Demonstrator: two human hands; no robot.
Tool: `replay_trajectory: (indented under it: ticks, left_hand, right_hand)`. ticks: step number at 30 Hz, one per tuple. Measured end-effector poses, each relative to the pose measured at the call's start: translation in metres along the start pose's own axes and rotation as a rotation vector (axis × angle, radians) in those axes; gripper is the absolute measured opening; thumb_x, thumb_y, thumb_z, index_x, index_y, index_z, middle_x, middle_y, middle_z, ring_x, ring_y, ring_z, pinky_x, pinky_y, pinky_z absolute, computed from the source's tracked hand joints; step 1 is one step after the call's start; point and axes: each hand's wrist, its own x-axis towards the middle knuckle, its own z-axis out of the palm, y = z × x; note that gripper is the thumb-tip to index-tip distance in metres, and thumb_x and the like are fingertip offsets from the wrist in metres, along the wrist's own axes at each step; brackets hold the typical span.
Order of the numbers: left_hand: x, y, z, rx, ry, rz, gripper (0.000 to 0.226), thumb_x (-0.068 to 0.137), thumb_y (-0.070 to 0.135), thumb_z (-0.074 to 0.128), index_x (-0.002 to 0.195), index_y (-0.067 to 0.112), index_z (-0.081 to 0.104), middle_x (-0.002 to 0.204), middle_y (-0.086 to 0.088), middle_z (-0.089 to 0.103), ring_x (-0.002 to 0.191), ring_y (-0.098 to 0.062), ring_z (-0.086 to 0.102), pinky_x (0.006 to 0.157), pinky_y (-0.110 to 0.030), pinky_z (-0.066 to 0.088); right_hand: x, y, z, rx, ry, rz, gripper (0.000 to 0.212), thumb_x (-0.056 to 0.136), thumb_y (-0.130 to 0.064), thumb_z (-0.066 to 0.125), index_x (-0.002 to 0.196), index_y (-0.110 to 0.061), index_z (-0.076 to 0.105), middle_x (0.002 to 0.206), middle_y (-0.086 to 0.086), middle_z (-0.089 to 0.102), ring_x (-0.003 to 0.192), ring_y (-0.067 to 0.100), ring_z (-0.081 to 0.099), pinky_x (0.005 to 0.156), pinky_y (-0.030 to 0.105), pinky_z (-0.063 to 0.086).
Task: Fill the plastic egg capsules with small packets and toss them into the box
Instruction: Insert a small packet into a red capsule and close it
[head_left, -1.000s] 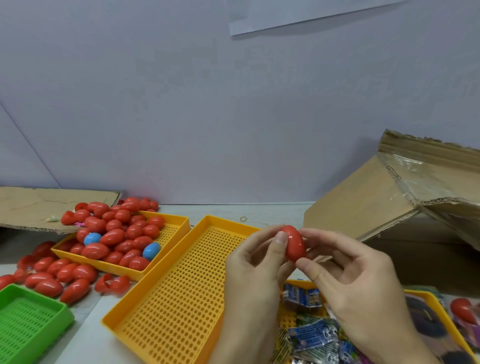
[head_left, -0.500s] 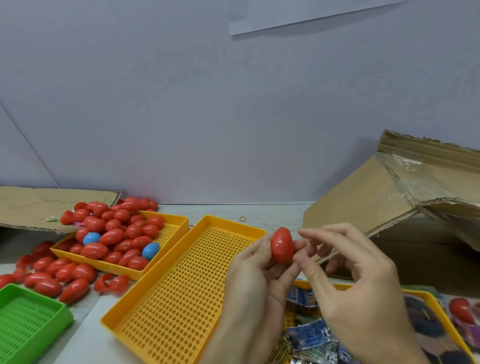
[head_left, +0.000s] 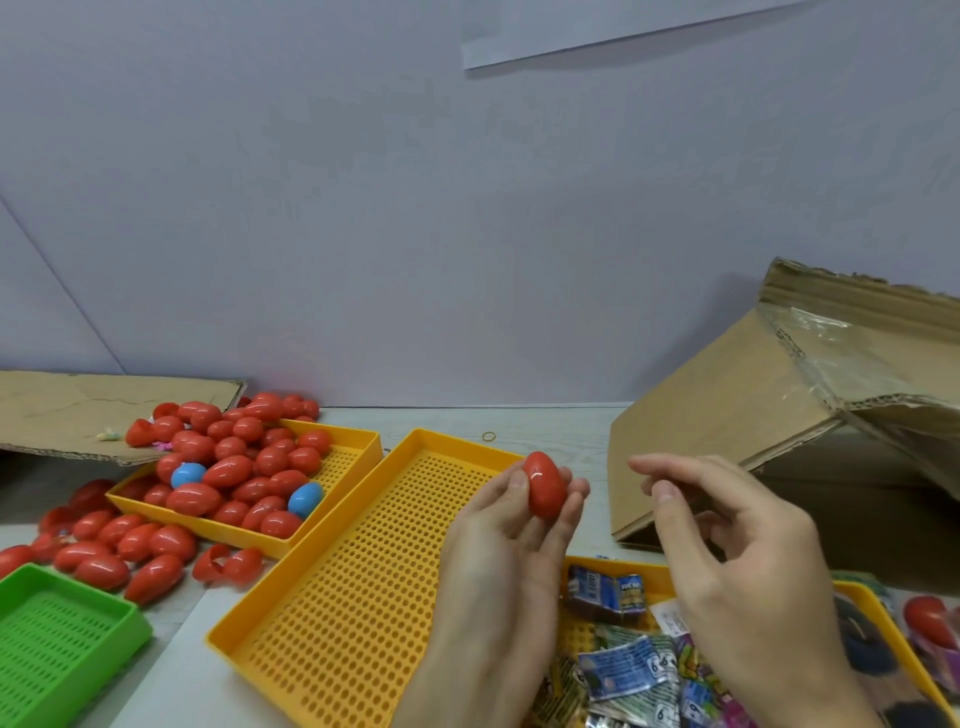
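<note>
A pale surface (head_left: 550, 441) runs to a plain lilac wall. On it, far left, a yellow tray (head_left: 358, 457) heaped with red egg capsules (head_left: 228, 470); an unfilled perforated yellow tray (head_left: 363, 571) at centre; a green tray (head_left: 62, 639) near left; packets (head_left: 623, 670) near right; the cardboard box (head_left: 727, 415) far right. The left hand (head_left: 506, 561) has its grip closed round a shut red egg (head_left: 544, 484), upright above the centre tray's right edge. The right hand (head_left: 727, 561), apart from it, hangs loosely curled and holds nothing
</note>
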Motion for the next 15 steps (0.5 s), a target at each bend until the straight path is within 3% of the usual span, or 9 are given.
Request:
replay_trajectory:
  ticks: [5,10,13,15]
  left_hand:
    - [0.008,-0.003,-0.006,0.104,0.063,0.199,0.036,0.071,0.001,0.074,0.106,0.0,0.065,0.107,-0.023,0.07,0.097,-0.034,0.072,0.067,-0.026,0.06]
    - [0.011,-0.006,-0.011,0.487,0.073,0.419,0.031,0.07,0.012,0.084,0.097,0.02,0.071,0.092,0.006,0.075,0.082,-0.01,0.074,0.07,-0.023,0.057]
    - [0.011,-0.006,-0.012,0.602,0.079,0.486,0.034,0.07,0.02,0.086,0.1,0.024,0.07,0.091,0.013,0.073,0.083,-0.003,0.07,0.065,-0.012,0.053]
    - [0.011,-0.005,-0.012,0.625,0.094,0.515,0.034,0.07,0.022,0.087,0.099,0.024,0.07,0.092,0.009,0.073,0.084,-0.002,0.069,0.063,-0.01,0.051]
  right_hand:
    - [-0.001,0.003,-0.003,0.025,-0.039,0.068,0.026,0.088,-0.014,0.058,0.085,-0.035,0.072,0.074,-0.01,0.071,0.066,0.011,0.065,0.06,0.033,0.051]
    - [0.0,0.003,-0.01,-0.076,-0.206,0.083,0.029,0.086,-0.011,0.06,0.074,-0.033,0.072,0.061,-0.003,0.068,0.054,0.014,0.061,0.053,0.038,0.049]
    - [0.001,0.001,-0.014,-0.188,-0.404,0.096,0.027,0.084,-0.013,0.065,0.075,-0.036,0.075,0.062,-0.001,0.068,0.055,0.013,0.06,0.049,0.027,0.047]
    - [0.0,-0.002,-0.013,-0.314,-0.58,0.09,0.024,0.084,-0.021,0.068,0.08,-0.044,0.076,0.073,-0.013,0.071,0.075,0.0,0.061,0.058,0.01,0.046]
